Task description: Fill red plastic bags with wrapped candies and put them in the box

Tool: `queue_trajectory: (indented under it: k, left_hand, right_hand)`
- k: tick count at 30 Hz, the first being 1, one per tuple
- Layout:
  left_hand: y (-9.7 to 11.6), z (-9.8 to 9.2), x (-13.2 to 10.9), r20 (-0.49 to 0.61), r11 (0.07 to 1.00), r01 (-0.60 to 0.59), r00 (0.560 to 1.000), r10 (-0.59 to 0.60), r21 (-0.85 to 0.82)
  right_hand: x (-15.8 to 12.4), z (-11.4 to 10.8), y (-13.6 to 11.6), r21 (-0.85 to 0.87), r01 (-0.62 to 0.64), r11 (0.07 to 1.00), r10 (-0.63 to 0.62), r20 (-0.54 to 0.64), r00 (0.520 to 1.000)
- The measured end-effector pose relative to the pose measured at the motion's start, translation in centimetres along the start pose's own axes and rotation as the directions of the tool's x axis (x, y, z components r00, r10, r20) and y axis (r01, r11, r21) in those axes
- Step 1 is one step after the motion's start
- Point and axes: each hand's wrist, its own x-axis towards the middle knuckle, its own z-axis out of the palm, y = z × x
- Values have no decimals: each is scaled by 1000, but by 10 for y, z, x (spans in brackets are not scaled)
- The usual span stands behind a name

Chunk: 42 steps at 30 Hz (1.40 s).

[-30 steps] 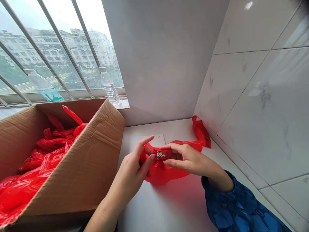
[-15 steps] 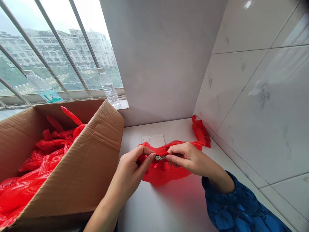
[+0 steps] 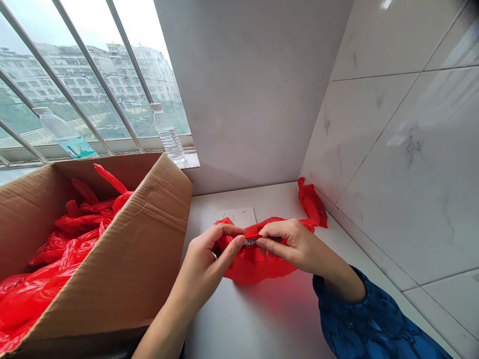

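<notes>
Small red shiny wrapped packet (image 3: 250, 242) pinched from both ends

The tall brown cardboard box (image 3: 127, 259), heaped with glossy red plastic bags (image 3: 78, 244), stood at the left of the smooth white tabletop (image 3: 224, 319). To its right, the crumpled red plastic bag (image 3: 258, 271) lay spread beneath the hands, and the packet was held over it. The bare left hand (image 3: 211, 254) had thumb and forefinger nearly closed on the packet's left end; the bare right hand (image 3: 288, 242) pinched the right end likewise. Whether either hand also gripped bag film could not be told. Good handling seemed to call for light, even pressure, steady wrists, and no thin film caught under the thumbs.

As for writing, the clear plastic bottle (image 3: 62, 127) behind the box wore a turquoise label (image 3: 80, 148) without legible words. The flat white rectangular card (image 3: 241, 214) behind the spread bag carried small dark marks, too tiny to read. The packet's dark band showed pale characters, mostly hidden by fingers and unreadable.
</notes>
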Motion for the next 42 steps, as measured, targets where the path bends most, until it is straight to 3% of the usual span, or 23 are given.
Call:
queue_trajectory:
  k: [8,18,23,36,42]
  left_hand:
    - [-1,9,1,-117,994,-100,988,105,46]
    - [-8,0,6,0,1000,-1,1000,1,-22]
    - [-12,1,5,-39,999,-43,998,44,20]
    - [-10,2,6,-101,984,-156,981,164,83]
    - [-8,2,5,-76,994,-95,992,99,61]
  right_hand:
    - [2,3,-1,75,-2,997,-1,30,1000]
    - [1,-2,0,77,-68,995,68,8,998]
    - [1,-1,0,31,-136,990,138,-58,989]
    - [8,12,6,312,-42,949,118,-228,966]
    - [8,12,5,384,-95,918,169,-162,972]
